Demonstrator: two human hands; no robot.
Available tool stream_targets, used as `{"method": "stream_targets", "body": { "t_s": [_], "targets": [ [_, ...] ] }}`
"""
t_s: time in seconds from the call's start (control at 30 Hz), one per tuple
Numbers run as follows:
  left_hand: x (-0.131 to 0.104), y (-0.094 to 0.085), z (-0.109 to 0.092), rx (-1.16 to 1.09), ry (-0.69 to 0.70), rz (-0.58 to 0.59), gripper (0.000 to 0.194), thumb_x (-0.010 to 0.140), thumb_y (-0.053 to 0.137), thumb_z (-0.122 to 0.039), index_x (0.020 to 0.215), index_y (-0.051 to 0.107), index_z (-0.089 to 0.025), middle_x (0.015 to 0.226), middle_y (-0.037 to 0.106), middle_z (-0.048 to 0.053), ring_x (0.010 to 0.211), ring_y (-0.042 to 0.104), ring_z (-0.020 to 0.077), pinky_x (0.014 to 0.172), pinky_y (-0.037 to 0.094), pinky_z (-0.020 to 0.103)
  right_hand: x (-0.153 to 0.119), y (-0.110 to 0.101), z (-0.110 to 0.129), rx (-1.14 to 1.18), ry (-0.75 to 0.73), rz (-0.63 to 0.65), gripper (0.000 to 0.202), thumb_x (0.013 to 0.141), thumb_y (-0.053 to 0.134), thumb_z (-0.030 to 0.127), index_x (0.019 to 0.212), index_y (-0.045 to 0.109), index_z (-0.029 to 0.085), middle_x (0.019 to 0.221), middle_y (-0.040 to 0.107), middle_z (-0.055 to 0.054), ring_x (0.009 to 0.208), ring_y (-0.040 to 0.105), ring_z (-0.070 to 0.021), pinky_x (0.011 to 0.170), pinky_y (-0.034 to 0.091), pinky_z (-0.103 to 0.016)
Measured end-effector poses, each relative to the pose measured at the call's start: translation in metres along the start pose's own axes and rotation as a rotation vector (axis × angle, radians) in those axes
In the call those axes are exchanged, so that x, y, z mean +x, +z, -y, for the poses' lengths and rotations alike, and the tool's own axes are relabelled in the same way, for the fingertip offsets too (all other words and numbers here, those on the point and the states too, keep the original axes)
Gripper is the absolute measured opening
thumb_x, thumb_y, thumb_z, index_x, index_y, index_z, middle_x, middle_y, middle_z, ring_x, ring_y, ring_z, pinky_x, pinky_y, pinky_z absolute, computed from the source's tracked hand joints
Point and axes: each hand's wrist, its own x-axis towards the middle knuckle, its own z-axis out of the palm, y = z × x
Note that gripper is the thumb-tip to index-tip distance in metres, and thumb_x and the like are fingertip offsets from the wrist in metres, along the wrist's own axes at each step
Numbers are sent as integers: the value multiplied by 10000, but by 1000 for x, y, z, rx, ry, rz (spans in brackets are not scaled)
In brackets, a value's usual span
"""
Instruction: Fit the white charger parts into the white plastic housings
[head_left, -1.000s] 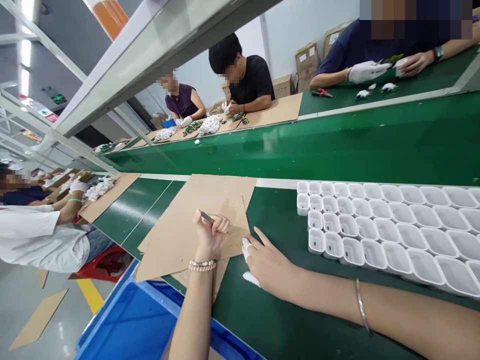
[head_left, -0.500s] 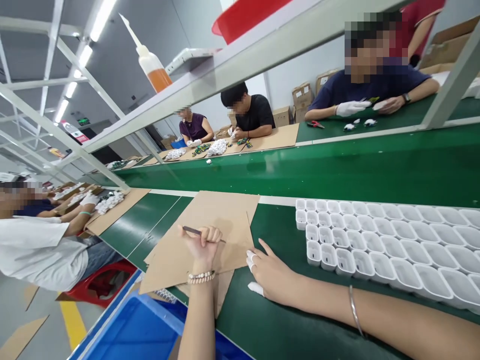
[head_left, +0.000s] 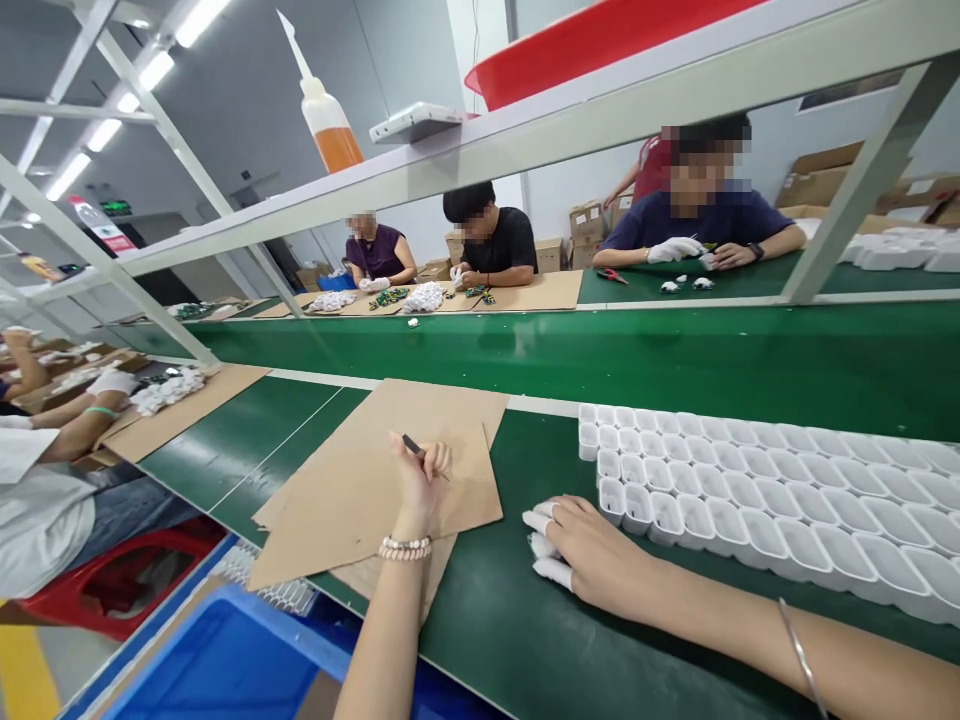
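Near the middle, my left hand (head_left: pixel 426 465) has its palm turned up and its fingers curled around a dark slim tool (head_left: pixel 413 446), above brown cardboard sheets (head_left: pixel 337 480). A beaded bracelet circles that wrist. To the right, my right hand (head_left: pixel 592 550) is palm down over the green work surface (head_left: pixel 480 640), its fingers bent and pointing left. White covers sit on several of its fingertips, and the thumb is apart from the fingers. Just beyond it stand rows of small white cups (head_left: pixel 720 520).
A blue bin (head_left: pixel 217 660) is below the table edge at lower left. A green belt (head_left: pixel 480 345) runs behind the surface. Overhead, a shelf (head_left: pixel 420 170) carries a bottle (head_left: pixel 331 125) and a red tray (head_left: pixel 585 50). People sit opposite and at left.
The view has shifted and turned. My right hand has moved closer to the cups, and its stretched fingers have bent inward. My left hand still holds the dark tool, now more steeply tilted.
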Motion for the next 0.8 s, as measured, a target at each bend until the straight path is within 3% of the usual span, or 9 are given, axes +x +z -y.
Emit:
{"method": "stream_targets", "body": {
  "t_s": [0.1, 0.17, 0.23, 0.33, 0.47, 0.53, 0.67, 0.73, 0.8],
  "targets": [
    [0, 2, 10, 263, 73, -92, 705, 808, 294, -814, 437, 302, -214, 453, 254, -26, 465, 287, 119, 518, 281, 268, -11, -3, -3, 72, -5, -11, 200, 868, 643, 225, 1045, 631, 132, 967, 621, -120, 1004, 561, -285, 955, 432, -477],
    [2, 1, 17, 442, 93, -94, 531, 815, 546, -633, 527, 424, -205, 501, 366, -17, 517, 363, 143, 578, 325, 282, -18, -8, -4, 121, -15, -8, 243, 828, 706, 244, 1031, 618, 146, 999, 604, -110, 1006, 541, -275, 932, 440, -452],
    [5, -1, 23, 589, 111, -59, 279, 778, 652, -420, 657, 540, -195, 608, 503, 16, 627, 468, 192, 678, 380, 320, -26, -12, -5, 161, -19, 11, 272, 817, 722, 239, 1047, 603, 153, 1026, 588, -103, 1003, 525, -261, 906, 447, -428],
    [10, -3, 30, 762, 134, -15, 146, 753, 613, -254, 866, 622, -164, 840, 614, 102, 879, 539, 294, 885, 379, 440, -34, -12, -5, 170, -11, 28, 247, 861, 662, 212, 1085, 585, 144, 1053, 571, -113, 1006, 507, -256, 896, 442, -421],
    [9, 1, 35, 930, 160, 46, 243, 807, 565, -282, 999, 630, -149, 1016, 617, 160, 1037, 516, 361, 971, 324, 552, -31, -3, -1, 111, 72, 36, 442, 833, 704, 338, 1169, 549, 97, 1061, 554, -146, 1001, 491, -287, 884, 432, -446],
    [5, 5, 36, 976, 189, 106, 246, 844, 541, -303, 1026, 622, -159, 1062, 614, 153, 1067, 514, 354, 971, 337, 545, -24, -1, 1, 69, 102, 59, 408, 842, 684, 400, 1094, 585, 94, 1025, 548, -147, 964, 489, -289, 845, 429, -438],
    [-2, 18, 29, 993, 283, 261, 217, 901, 496, -273, 1073, 594, -185, 1116, 610, 112, 1125, 516, 300, 991, 349, 490, -15, -10, 2, 39, -26, 118, 85, 869, 593, 176, 935, 620, 129, 947, 546, -112, 924, 492, -250, 805, 403, -375],
    [-3, 29, 21, 973, 338, 353, 217, 922, 479, -252, 1107, 577, -196, 1122, 610, 92, 1124, 524, 273, 985, 362, 461, -16, -16, 0, 47, -139, 143, 203, 771, 585, 44, 951, 609, 138, 937, 554, -94, 960, 495, -239, 835, 386, -359],
    [-1, 46, 14, 947, 382, 449, 237, 923, 489, -229, 1148, 566, -214, 1127, 609, 74, 1104, 534, 259, 977, 367, 445, -21, -17, 0, 61, -195, 133, 289, 731, 590, 30, 1001, 588, 132, 969, 561, -98, 984, 495, -240, 857, 374, -365]
  ]
}}
